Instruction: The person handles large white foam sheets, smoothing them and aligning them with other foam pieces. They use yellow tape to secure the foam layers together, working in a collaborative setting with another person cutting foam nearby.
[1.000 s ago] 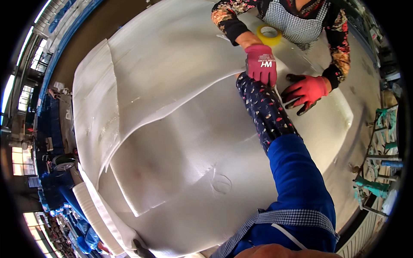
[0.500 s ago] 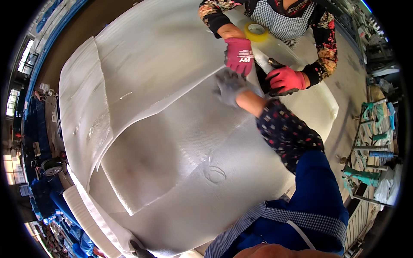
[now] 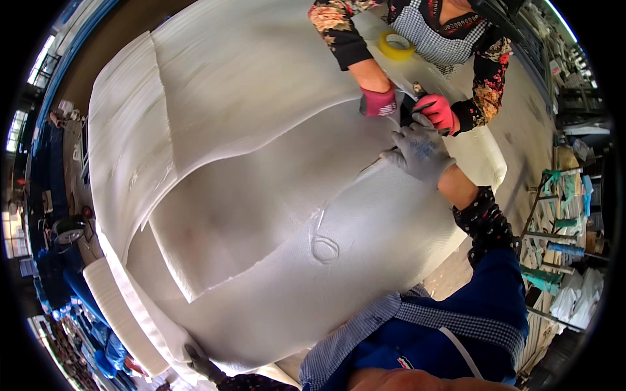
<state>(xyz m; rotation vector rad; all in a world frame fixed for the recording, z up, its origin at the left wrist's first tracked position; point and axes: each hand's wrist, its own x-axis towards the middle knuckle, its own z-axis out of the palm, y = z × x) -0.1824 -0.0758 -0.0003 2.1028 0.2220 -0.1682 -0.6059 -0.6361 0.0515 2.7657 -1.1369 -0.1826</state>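
Observation:
A big white foam wrapping sheet [image 3: 339, 287] lies in overlapping layers over a wide, bulky form. My right hand [image 3: 422, 151], in a grey glove, grips the edge of the upper right part of this sheet, close beside a co-worker's hands. At the lower left, my left hand [image 3: 205, 365] in a dark glove is closed on the sheet's near edge; part of it is hidden. The co-worker's red-gloved hand [image 3: 435, 112] is by a dark gap at the sheet's corner. Their other hand, in a maroon glove [image 3: 378, 103], reaches under the sheet's edge, fingers hidden.
A roll of yellowish tape [image 3: 396, 46] lies on the sheet in front of the co-worker. On the right stands a rack [image 3: 554, 234] with green and white material. A white foam roll [image 3: 120, 313] lies at the lower left, with blue bundles beyond it.
My right hand has moved right and nearer, closing on the sheet's edge and lifting it slightly. The co-worker's maroon-gloved hand has slipped under the sheet. More of my left arm shows.

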